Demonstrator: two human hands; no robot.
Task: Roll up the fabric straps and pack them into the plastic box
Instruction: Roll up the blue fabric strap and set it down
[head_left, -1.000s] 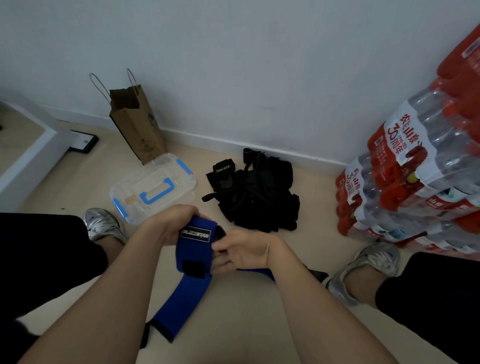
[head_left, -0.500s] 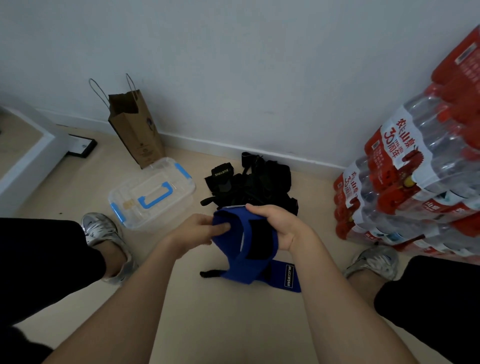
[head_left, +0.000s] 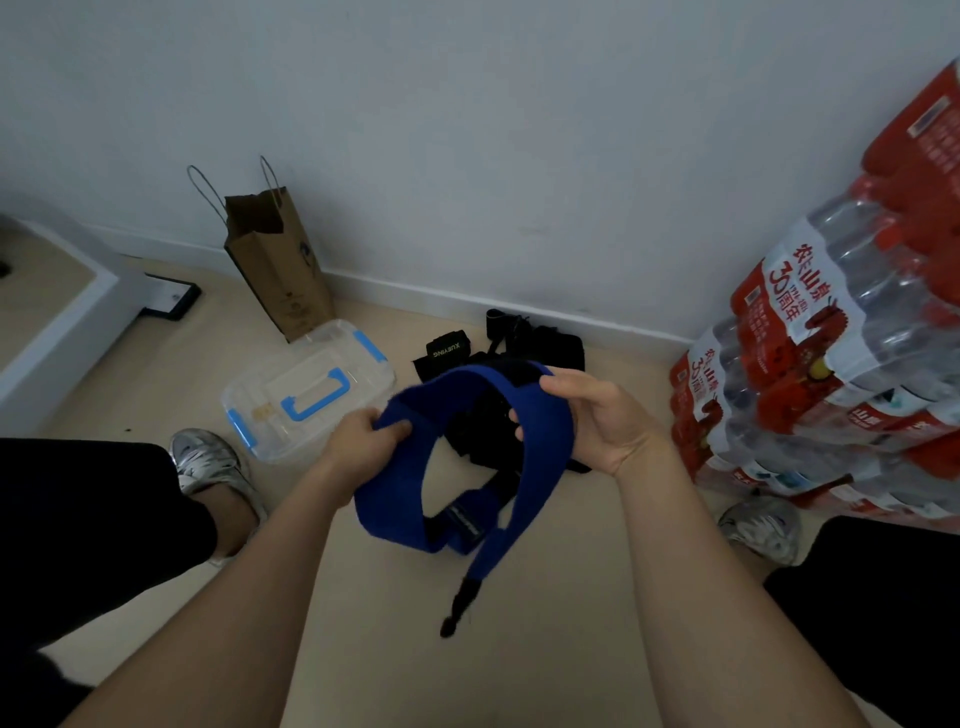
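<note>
Loosely arched, the blue strap (head_left: 540, 447) is pinched by left grip (head_left: 358, 441) and right grip (head_left: 597, 421); seemingly soft, light, limp, best taken at one end

An unrolled blue fabric strap (head_left: 540, 441) loops between the left hand (head_left: 358, 447) and right hand (head_left: 597, 415); black straps (head_left: 563, 345) lie heaped beside the closed, blue-latched plastic box (head_left: 280, 384)

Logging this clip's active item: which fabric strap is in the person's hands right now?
The blue strap, gripped by the left hand and right hand. The other straps are black and lie piled on the floor near the wall.
</note>
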